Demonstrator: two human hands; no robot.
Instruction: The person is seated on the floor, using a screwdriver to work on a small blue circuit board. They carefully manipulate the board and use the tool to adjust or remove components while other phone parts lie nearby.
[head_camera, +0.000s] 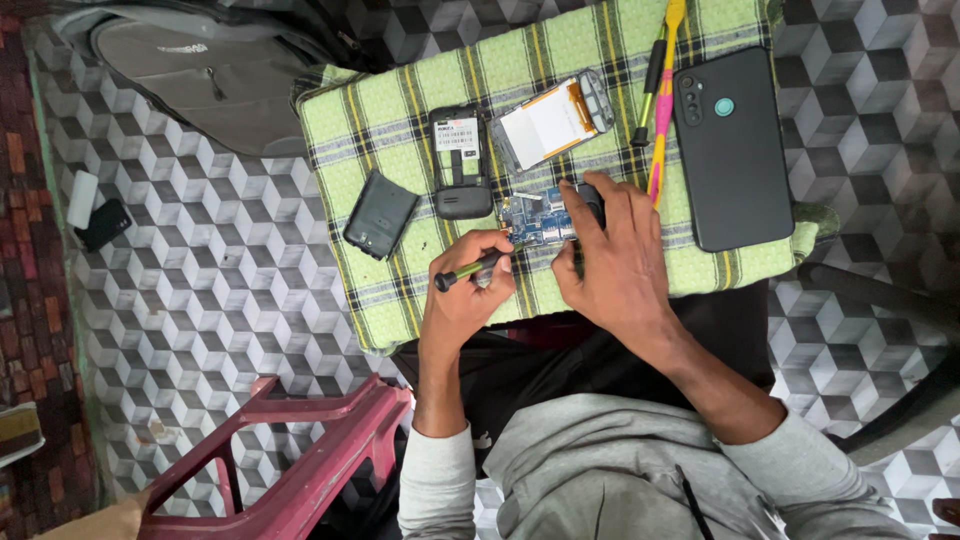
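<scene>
My left hand (465, 290) grips a small screwdriver (472, 270) with a green and black handle, its tip against a blue circuit board (530, 222) on the green plaid cloth (400, 110). My right hand (610, 250) presses down on the board's right side and a black part (588, 196) there. Just beyond the board lie an open black phone body (458, 160), a black back cover (380, 213) to its left, and a screen module (552, 120) with a white back.
A large black smartphone (732, 150) lies face down at the cloth's right. Beside it rest a pink and yellow tool (665, 100) and a dark screwdriver (648, 85). A grey backpack (210, 75), a maroon plastic stool (300, 460) and small items (100, 215) sit on the patterned floor.
</scene>
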